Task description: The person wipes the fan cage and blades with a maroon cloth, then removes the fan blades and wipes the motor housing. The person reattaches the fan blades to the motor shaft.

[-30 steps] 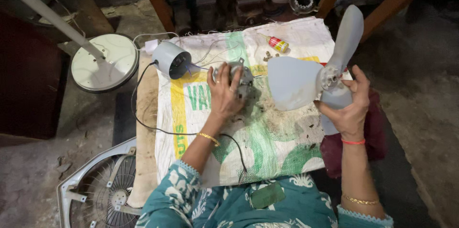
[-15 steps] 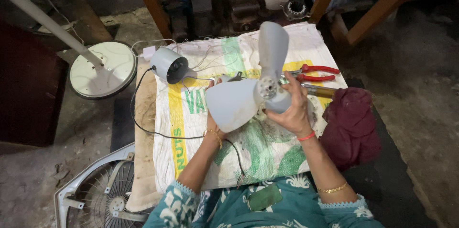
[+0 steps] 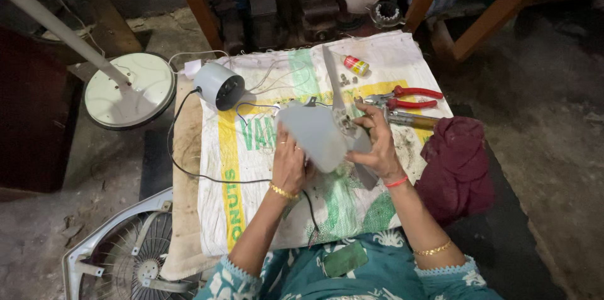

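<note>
Fingers of both hands, left hand [image 3: 289, 165] and right hand [image 3: 375, 146], clasped on grey fan blade [image 3: 318, 136]; lowered from before onto sack [image 3: 251, 143]; red pliers [image 3: 406, 97] at two o'clock.

A bare, dusty concrete floor [image 3: 541, 117] surrounds a low board spread with a white printed sack [image 3: 264, 168]. Beyond the sack rise slanted wooden legs [image 3: 195, 4]; left of it sits dark wooden furniture [image 3: 25, 117]. Light is dim.
</note>
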